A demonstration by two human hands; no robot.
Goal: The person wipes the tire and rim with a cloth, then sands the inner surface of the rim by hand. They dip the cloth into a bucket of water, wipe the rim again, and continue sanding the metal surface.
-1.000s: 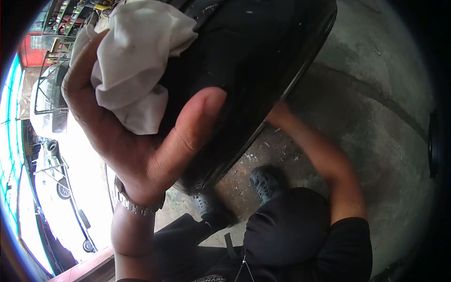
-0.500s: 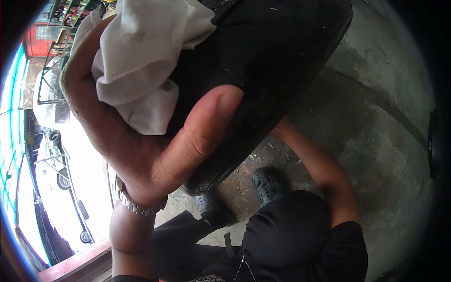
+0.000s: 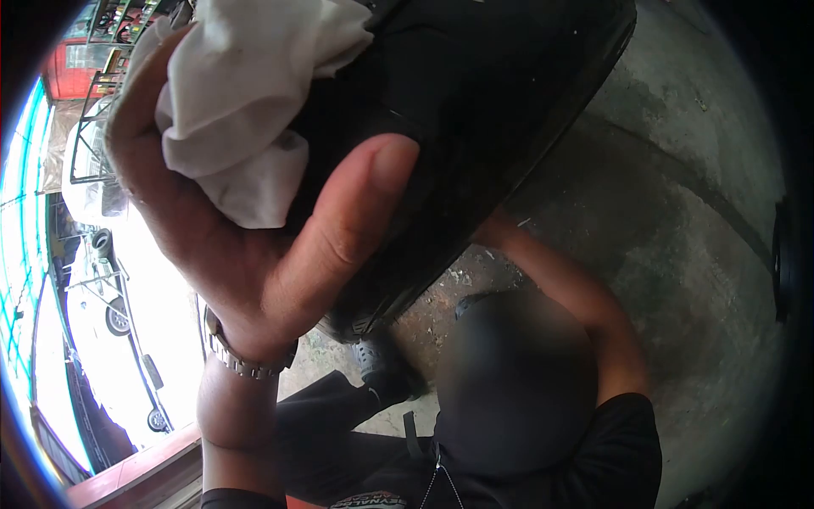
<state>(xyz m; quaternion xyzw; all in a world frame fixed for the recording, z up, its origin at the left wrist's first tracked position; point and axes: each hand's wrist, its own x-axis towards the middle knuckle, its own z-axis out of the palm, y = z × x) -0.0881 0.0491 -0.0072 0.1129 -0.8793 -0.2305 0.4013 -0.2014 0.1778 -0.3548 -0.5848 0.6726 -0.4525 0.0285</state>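
My left hand (image 3: 254,271), with a metal-band watch (image 3: 242,360) at its wrist, is curled around a crumpled white cloth (image 3: 242,102). The cloth lies against a large, glossy black curved piece (image 3: 483,102), whose exact kind I cannot make out. The thumb is stretched out over the black surface, apart from the cloth. My right forearm (image 3: 568,280) reaches up to the lower edge of the black piece. Beyond the wrist, my right hand is hidden behind that edge, so its fingers do not show.
Stained concrete floor (image 3: 678,246) spreads to the right, crossed by a dark line. Below the black piece are my feet in dark perforated clogs (image 3: 373,356). Vehicles (image 3: 117,318) stand in the bright area at left, near shelves (image 3: 127,25) with small items.
My left hand and the cloth have shifted slightly left and up across the black piece. My right forearm has moved a little left, and my dark-clothed knee covers more of one clog.
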